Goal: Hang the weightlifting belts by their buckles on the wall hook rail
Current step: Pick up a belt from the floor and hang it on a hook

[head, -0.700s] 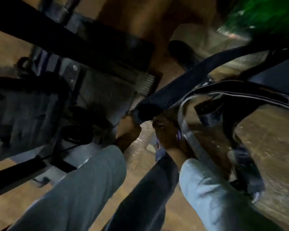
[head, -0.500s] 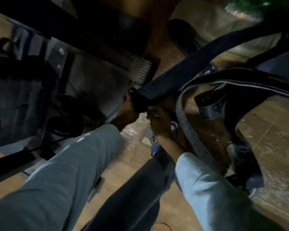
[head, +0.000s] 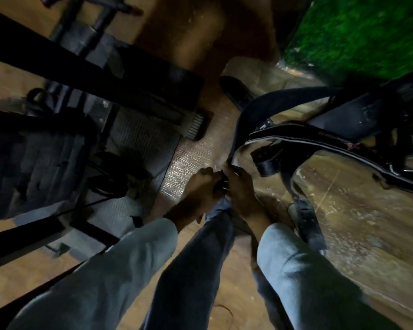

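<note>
Black weightlifting belts (head: 296, 135) lie looped on a wooden surface at the right, one with a pale edge, another dark band (head: 279, 101) arching above it. My left hand (head: 200, 189) and my right hand (head: 242, 189) meet at the near end of the belt, fingers curled round a small dark part of it, probably the buckle end. A further strap (head: 308, 222) hangs down beside my right sleeve. No hook rail shows in this view.
A dark metal gym machine (head: 86, 96) with black bars and a ribbed footplate (head: 138, 136) fills the left half. Green turf (head: 358, 32) lies at the top right. A black shoe-like object (head: 236, 91) sits beyond the belts. My leg (head: 200, 258) is below.
The broad black belt end my left hand held up has dropped away to the right. Both hands have come together lower down on the belt's near end. The view has shifted.
</note>
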Tool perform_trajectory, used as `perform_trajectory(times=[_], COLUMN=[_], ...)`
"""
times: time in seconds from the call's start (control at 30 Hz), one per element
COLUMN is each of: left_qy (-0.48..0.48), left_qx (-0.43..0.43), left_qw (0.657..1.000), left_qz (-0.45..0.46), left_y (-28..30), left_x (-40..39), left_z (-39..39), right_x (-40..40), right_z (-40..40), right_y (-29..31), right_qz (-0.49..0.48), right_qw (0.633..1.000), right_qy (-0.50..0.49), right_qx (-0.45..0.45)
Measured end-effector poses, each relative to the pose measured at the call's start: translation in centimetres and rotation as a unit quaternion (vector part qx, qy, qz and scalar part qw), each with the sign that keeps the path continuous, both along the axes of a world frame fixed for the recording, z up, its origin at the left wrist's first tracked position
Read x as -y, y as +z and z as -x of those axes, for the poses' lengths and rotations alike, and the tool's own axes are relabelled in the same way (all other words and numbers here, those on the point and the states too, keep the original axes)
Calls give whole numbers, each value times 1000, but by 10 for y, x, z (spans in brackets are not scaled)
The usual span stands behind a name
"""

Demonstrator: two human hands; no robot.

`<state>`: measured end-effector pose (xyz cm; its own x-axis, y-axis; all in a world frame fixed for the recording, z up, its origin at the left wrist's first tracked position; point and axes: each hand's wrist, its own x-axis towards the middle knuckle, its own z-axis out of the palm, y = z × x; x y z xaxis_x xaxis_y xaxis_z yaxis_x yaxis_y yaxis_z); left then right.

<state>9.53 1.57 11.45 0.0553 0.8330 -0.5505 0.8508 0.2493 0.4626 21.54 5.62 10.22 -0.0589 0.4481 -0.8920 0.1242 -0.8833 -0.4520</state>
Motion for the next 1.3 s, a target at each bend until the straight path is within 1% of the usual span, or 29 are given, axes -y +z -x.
perform_trajectory(times=[0.03,0.1,0.17,0.2,0.27,0.37,0.43,0.5,0.57,0.6,0.63,0.67,0.7,0.73,0.77,0.8,0.83,0.9,0.97,1.0,1.03,1.1,1.13,1.2,1.3], left_qy=[26,57,83,94,124,194,237,276,342,375,409,437,449,434,416,396,384,365,346,339,331,295,271,225,168], left_qx=[0,35,76,82,77,75,108,164,239,262,280,307,356,412,458,487,514,558,574,558,550,523,513,521,562], left_qw=[1000,998,994,992,989,978,965,947,909,889,868,844,813,783,753,737,720,702,704,719,723,755,775,795,793], left_qz=[-7,2,18,15,1,0,8,6,-16,-14,6,45,101,168,223,252,265,251,236,240,254,263,251,214,163], left_y=[13,47,93,113,162,237,286,334,372,391,413,435,453,474,496,513,530,555,578,589,595,614,623,639,672], left_x=[4,8,9,10,8,5,0,-7,-19,-25,-31,-38,-43,-49,-52,-56,-62,-77,-95,-104,-112,-123,-128,-138,-144], left_z=[-8,-22,-34,-40,-53,-68,-73,-77,-80,-82,-85,-88,-93,-98,-105,-113,-121,-138,-153,-160,-165,-176,-178,-182,-185], right_x=[-3,-10,-20,-21,-23,-20,-19,-25,-32,-35,-37,-39,-39,-39,-39,-38,-38,-34,-25,-20,-16,-10,-8,-10,-15], right_z=[-7,-22,-36,-42,-57,-78,-90,-100,-112,-120,-129,-137,-145,-155,-165,-174,-183,-200,-216,-223,-229,-240,-244,-251,-264], right_y=[12,48,102,122,171,241,292,341,380,401,420,439,456,475,492,512,531,565,595,609,617,637,646,663,694], right_qz=[-16,-46,-51,-50,-46,-94,-136,-187,-212,-219,-224,-219,-203,-206,-219,-233,-249,-261,-272,-285,-299,-326,-326,-308,-254], right_qw=[999,993,983,981,984,987,981,971,966,965,965,970,977,978,975,972,968,962,956,952,949,941,940,943,945], right_qy=[20,101,165,178,164,120,128,133,120,113,101,70,31,3,-3,-21,-34,-85,-107,-100,-91,-89,-91,-115,-163], right_qx=[19,45,61,65,56,58,52,67,82,89,88,73,50,38,38,25,14,-7,-28,-38,-40,-33,-32,-51,-124])
